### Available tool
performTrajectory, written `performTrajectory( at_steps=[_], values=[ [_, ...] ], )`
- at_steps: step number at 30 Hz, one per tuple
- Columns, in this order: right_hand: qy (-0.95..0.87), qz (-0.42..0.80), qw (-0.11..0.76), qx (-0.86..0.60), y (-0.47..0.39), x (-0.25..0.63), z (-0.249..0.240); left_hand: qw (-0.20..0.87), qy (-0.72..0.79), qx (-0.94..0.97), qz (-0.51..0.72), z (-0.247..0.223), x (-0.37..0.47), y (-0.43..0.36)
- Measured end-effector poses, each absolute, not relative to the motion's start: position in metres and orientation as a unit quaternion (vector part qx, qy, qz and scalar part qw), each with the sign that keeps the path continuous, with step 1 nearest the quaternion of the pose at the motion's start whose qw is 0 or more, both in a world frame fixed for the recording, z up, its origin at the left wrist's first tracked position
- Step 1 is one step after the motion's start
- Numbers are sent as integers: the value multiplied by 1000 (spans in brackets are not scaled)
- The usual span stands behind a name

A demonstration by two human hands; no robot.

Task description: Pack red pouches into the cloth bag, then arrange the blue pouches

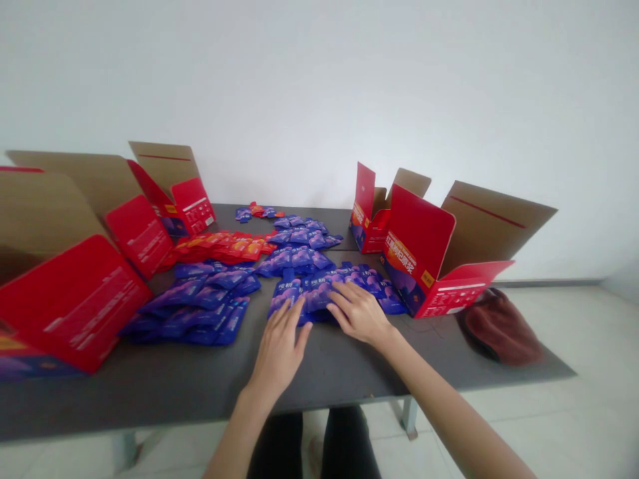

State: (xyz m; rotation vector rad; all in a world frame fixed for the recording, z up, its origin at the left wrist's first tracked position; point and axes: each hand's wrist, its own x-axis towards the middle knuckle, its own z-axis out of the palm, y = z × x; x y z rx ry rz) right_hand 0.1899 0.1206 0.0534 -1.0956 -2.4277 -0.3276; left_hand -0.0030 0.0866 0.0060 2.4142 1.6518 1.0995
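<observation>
In the middle of the table, a row of purple pouches (319,287) lies flat and overlapping. My left hand (282,342) is at the row's left end, fingertips touching the nearest pouch, fingers stretched out. Over the middle of the row lies my right hand (360,313), its fingers spread on the pouches. Neither hand grips anything that I can see. Farther back are smaller stacks of purple pouches (294,259). To the left of my hands a bigger pile of purple pouches (200,309) sits close to some red-orange pouches (224,246).
Open red cartons (74,306) with raised flaps line the table's left side. Another open red carton (419,256) borders the pouch row on the right, with a smaller-looking carton (372,216) behind it. A brown cloth (504,329) lies near the dark table's (164,382) right end.
</observation>
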Motion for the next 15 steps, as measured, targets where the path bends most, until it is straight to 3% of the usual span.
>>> performTrajectory(
  at_steps=[4,10,15],
  values=[
    [-862,-79,247,-435,139,169,69,14,531,772,349,0,-1,87],
    [-876,8,75,-476,172,138,34,22,536,761,365,-2,-10,83],
    [-887,-11,129,-444,167,144,46,2,531,749,397,2,-24,76]
  ],
)
